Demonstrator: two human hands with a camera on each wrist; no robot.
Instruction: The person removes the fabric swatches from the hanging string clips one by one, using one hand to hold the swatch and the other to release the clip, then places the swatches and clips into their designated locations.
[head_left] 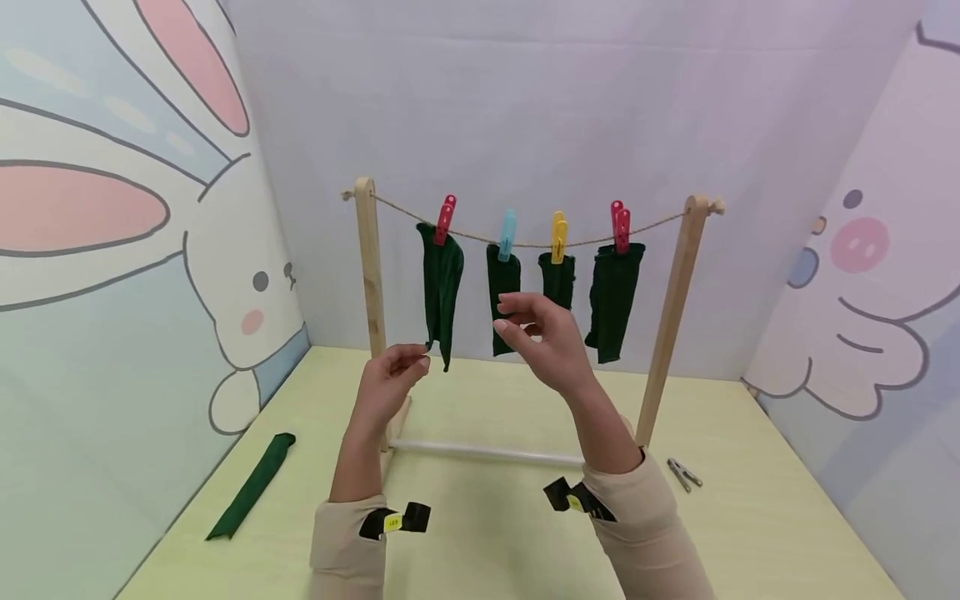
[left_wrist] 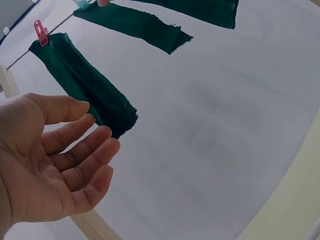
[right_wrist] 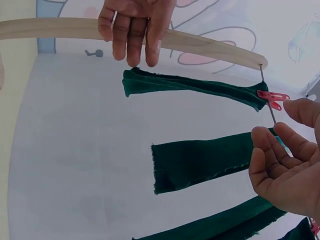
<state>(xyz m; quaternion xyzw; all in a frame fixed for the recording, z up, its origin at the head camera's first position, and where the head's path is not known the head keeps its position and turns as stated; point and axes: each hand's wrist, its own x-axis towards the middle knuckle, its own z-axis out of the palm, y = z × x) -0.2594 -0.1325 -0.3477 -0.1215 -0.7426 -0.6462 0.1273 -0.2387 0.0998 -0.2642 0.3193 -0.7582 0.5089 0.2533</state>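
Observation:
Four dark green cloth strips hang from a twine line, each under a clothespin. My left hand (head_left: 390,383) is at the lower end of the leftmost cloth (head_left: 442,283), fingers loosely bent with nothing between them. That cloth hangs from a red clothespin (head_left: 445,220). My right hand (head_left: 551,342) is raised in front of the second cloth (head_left: 504,283) and the third cloth (head_left: 557,277), partly covering both. Its fingers curve loosely around nothing, as the right wrist view shows. A light blue clothespin (head_left: 507,234) and a yellow clothespin (head_left: 559,238) hold these two.
The fourth cloth (head_left: 617,304) hangs at right from another red clothespin (head_left: 621,227). Wooden posts (head_left: 673,321) carry the line, with a white rod (head_left: 487,452) low between them. A green cloth strip (head_left: 253,487) lies at left on the table; a grey clothespin (head_left: 684,475) lies at right.

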